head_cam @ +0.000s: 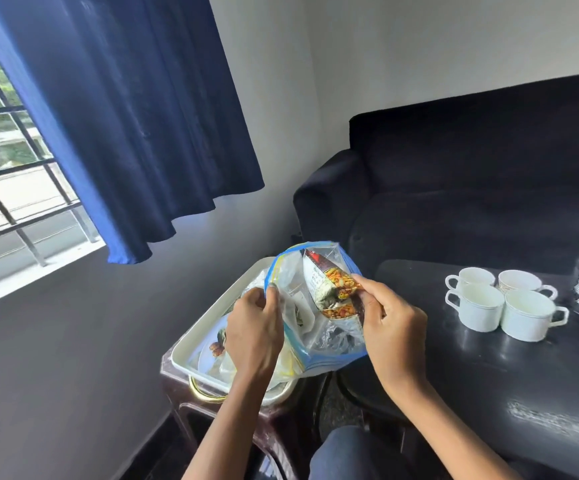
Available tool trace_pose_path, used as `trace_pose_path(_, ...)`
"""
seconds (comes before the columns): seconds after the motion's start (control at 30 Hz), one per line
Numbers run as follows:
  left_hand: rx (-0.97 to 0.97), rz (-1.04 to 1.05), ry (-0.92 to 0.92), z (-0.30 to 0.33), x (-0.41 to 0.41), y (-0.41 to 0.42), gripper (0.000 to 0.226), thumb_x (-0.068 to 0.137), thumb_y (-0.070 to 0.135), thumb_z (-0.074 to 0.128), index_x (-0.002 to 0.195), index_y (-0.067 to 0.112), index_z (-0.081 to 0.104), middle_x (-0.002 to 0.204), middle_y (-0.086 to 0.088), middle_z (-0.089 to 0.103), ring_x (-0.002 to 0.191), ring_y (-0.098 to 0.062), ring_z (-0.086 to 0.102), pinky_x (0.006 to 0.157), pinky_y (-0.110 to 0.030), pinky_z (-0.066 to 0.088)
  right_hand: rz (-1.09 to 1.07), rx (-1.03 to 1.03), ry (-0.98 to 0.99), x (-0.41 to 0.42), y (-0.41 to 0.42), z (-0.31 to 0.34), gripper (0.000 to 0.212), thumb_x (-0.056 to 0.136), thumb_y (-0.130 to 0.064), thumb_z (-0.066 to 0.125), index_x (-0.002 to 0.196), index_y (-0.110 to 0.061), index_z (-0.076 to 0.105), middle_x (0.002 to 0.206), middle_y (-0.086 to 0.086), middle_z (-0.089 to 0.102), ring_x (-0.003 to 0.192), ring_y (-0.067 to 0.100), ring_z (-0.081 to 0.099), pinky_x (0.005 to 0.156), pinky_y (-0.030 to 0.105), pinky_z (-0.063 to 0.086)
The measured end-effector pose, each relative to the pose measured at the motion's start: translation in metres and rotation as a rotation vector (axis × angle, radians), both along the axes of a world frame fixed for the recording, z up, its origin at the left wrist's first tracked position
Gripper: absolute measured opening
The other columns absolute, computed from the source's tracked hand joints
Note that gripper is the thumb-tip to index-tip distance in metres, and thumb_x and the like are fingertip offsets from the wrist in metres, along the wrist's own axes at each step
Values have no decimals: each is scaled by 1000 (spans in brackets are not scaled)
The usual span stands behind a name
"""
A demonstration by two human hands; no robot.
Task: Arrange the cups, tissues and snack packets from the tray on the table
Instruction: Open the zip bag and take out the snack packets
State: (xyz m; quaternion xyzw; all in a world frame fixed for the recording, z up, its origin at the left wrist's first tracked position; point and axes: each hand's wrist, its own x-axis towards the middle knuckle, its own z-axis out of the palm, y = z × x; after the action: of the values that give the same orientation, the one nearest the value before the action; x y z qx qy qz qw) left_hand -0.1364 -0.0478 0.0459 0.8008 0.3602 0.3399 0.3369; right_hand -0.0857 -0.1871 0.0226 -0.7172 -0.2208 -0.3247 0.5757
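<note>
Four white cups (pixel 502 301) clustered on the counter (pixel 488 375). Left hand (pixel 253 336) pinches the plastic bag's (pixel 315 341) rim; right hand's (pixel 393 327) fingers (pixel 362 282) pinch one snack packet (pixel 333 287) inside.

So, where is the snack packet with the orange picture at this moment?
In the head view it is at centre, half inside the clear zip bag above the white tray; the right hand pinches the snack packet, left of the cups.

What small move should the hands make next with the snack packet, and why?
Probably the right hand should draw the snack packet out of the zip bag, because the left hand holds the bag's mouth open and the four cups stand on the table.
</note>
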Motion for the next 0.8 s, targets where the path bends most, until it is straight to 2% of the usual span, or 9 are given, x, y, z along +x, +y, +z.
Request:
trace_pose_path(0.1,-21,23,26,-1,-1,2,43,91,40,44,82,3,65,82,-10,70,75,-29,63,65,-34,46,12,38,-65,0,-11,6,24,79,12,64,99,2,72,91,4,72,85,4,64,75,-4,42)
trace_pose_path(0.2,-65,-6,99,-3,-2,6,38,91,40,45,82,11,66,79,-3,70,77,-24,64,69,-32,48,42,105,-80,4,-25,15,25,84,8,60,104,-3,71,97,-3,68,93,-4,61,78,1,44)
trace_pose_path(0.37,-42,-183,390,-8,0,9,32,91,38,48,83,17,69,83,-4,71,84,-26,66,68,-29,44,33,154,-125,30,-46,41,23,87,0,57,105,-6,70,102,-6,68,95,-17,59,80,1,42)
trace_pose_path(0.47,48,-280,558,-12,2,7,32,94,39,47,92,17,70,97,-8,70,95,-28,65,75,-31,47,23,131,-146,51,-47,55,22,88,-2,56,105,-4,71,100,-3,69,93,-18,59,79,1,42)
trace_pose_path(0.6,165,-323,749,-15,3,4,36,94,44,46,108,17,65,115,-8,66,108,-29,61,80,-31,45,10,68,-167,83,-32,62,22,87,3,56,103,-2,71,99,-1,68,91,-11,60,77,-2,40)
trace_pose_path(0.73,219,-328,784,-17,4,1,40,93,46,48,115,17,64,121,-6,64,114,-28,59,88,-32,46,49,-105,-201,113,2,53,22,84,7,58,99,0,73,95,2,72,88,-3,61,75,-5,38)
trace_pose_path(0.8,246,-335,797,-18,3,-2,42,92,45,48,117,15,63,122,-8,64,115,-28,59,90,-32,46,101,-224,-179,125,22,41,20,83,5,61,98,-2,73,95,9,74,86,11,69,74,0,43)
